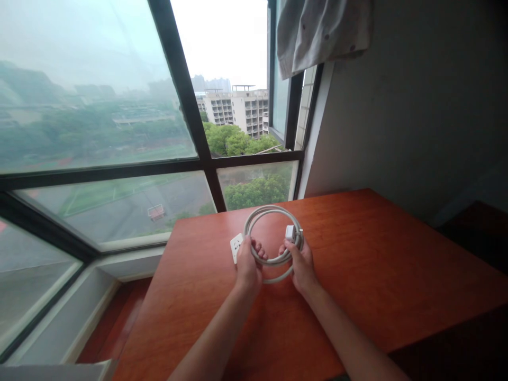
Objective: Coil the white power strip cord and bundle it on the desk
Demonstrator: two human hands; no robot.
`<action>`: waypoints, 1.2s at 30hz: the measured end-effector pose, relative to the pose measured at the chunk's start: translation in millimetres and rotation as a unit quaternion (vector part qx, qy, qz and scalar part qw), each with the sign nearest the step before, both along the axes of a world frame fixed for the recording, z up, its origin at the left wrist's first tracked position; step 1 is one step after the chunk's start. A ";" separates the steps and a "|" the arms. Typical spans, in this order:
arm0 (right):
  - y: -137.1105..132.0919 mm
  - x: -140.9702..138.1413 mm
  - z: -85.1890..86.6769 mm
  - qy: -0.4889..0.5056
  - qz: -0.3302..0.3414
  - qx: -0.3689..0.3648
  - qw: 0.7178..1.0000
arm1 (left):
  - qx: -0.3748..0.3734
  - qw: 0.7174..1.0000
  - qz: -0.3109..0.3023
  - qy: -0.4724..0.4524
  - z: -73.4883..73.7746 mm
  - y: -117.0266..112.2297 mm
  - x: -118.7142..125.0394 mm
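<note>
A power strip's pale grey cord (273, 208) is wound into a round coil of several loops, held up over the table. My left hand (249, 262) is closed around the coil's left side. Beside those fingers, on the left, shows the white socket end (236, 247) of the power strip, with dark slots in its face. My right hand (302, 263) grips the coil's right side, its thumb by the white plug (290, 233). One loop hangs lower than the others between my wrists. The palms and part of the cord are hidden by my fingers.
The reddish-brown wooden table (190, 296) lies beneath both hands. Behind it stand dark-framed windows (206, 164), one pane open. A light curtain (317, 37) hangs at the upper right, next to a grey wall (405, 116).
</note>
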State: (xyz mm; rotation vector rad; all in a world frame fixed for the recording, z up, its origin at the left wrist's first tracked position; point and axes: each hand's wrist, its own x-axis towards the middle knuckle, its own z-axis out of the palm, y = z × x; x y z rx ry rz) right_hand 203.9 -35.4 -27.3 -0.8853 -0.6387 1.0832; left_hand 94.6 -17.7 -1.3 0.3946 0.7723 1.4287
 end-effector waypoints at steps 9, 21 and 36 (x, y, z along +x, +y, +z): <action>-2.0 24.6 21.8 -0.109 0.138 0.027 0.984 | 0.075 0.966 -0.080 0.233 7.6 16.6 -40.3; 8.9 53.2 55.0 -0.203 0.414 0.002 0.887 | 0.171 0.888 -0.243 0.352 22.8 14.5 -59.7; -5.8 25.1 25.4 -0.179 0.143 -0.014 0.973 | 0.094 0.971 -0.124 0.181 11.5 19.3 -48.0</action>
